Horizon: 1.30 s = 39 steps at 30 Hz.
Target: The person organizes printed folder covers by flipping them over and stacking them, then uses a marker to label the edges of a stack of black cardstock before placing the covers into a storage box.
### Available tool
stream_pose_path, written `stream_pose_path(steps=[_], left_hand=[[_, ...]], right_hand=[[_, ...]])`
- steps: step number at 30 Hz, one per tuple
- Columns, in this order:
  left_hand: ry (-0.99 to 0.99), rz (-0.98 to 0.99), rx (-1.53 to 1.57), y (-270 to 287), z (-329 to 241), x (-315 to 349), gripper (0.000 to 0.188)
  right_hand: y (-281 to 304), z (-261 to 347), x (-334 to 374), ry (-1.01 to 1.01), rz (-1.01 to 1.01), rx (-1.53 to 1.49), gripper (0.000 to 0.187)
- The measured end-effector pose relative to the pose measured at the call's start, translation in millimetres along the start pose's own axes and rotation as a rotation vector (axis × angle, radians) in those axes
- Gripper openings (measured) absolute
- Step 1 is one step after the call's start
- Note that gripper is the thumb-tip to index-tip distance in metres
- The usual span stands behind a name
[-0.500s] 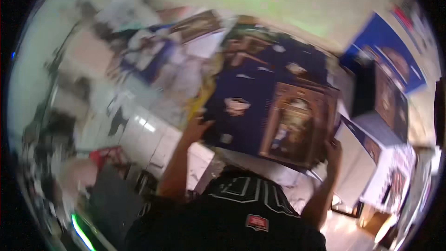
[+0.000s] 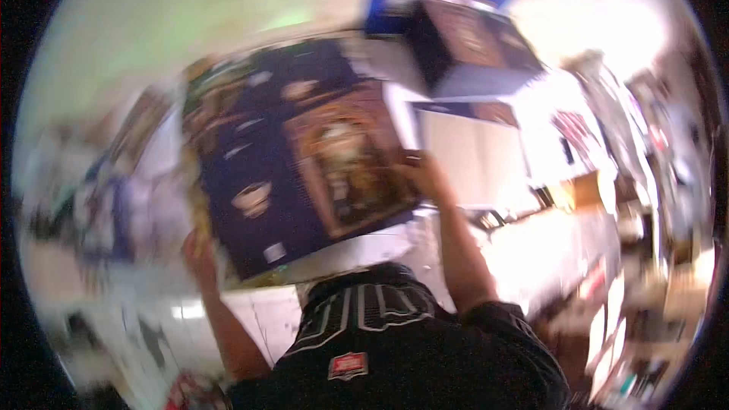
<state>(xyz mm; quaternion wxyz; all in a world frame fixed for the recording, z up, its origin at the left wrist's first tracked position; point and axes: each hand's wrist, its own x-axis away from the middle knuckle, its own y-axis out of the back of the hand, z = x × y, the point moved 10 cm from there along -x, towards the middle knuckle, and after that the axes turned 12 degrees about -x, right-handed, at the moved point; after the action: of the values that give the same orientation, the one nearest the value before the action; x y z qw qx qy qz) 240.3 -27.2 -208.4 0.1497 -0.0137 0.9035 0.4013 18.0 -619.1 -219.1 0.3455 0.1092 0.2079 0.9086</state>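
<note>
The printed sheet (image 2: 224, 156) lies unfolded, right hand (image 2: 422, 172) half-curled at its edge, left hand (image 2: 199, 250) opposite, both grips unclear

a dark blue printed sheet (image 2: 292, 163) of smooth-looking paper or card; a pale panel (image 2: 478, 159) resembling plain, matt cardboard; white tiles (image 2: 182, 334) with a glossy, hard finish catching glare; a black shirt (image 2: 433, 364) of soft-looking, matt cloth. blur hides finer texture.

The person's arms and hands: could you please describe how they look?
The forearms are bare below a black, pale-striped, short-sleeved top with a red badge. The left hand and right hand look gloveless; blur hides finer detail.
</note>
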Motion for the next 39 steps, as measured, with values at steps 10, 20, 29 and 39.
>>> stream_pose_path(steps=[10,20,29,39], left_hand=[[0.011,0.037,-0.019,-41,-125,-22,0.040],[-0.106,-0.145,-0.148,-102,-264,51,0.036],[-0.328,0.000,-0.450,-225,-465,146,0.036],[0.071,0.086,-0.272,-210,-457,194,0.037]], right_hand=[[135,-17,90,-0.058,-0.322,-0.192,0.045],[429,-225,71,-0.205,-0.746,0.096,0.040],[460,-250,-123,0.070,-0.189,0.356,0.043],[405,-223,-195,0.520,0.105,0.536,0.039]])
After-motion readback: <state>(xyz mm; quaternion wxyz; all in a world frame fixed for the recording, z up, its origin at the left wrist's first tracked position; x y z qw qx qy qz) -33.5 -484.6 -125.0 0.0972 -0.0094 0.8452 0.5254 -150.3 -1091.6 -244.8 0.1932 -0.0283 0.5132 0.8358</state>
